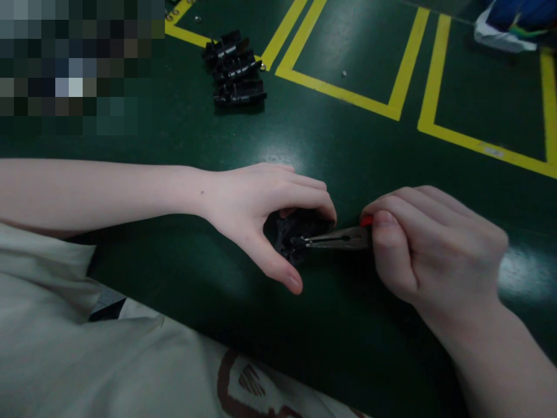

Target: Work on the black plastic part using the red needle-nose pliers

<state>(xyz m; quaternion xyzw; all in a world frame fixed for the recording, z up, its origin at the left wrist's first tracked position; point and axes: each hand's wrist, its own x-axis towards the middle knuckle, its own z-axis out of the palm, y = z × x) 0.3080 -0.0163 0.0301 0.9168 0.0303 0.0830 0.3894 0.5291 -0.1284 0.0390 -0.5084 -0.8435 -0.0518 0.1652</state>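
My left hand (270, 203) curls around a small black plastic part (296, 232) low over the green table, its fingers on the far side and the thumb stretched out on the near side. In my right hand (435, 244) is a pair of needle-nose pliers (343, 238); a bit of red handle shows by the thumb. The pliers' jaws point left, and their tips meet the black part at a small detail I cannot make out. The underside of the part is hidden by my left hand and shadow.
Several black plastic parts (239, 93) lie in a row beyond my left hand. Yellow tape (339, 93) marks boxes on the green table (183, 290). A small bright bit (343, 74) lies within one box. At the far right sits a white and blue bundle (505, 35).
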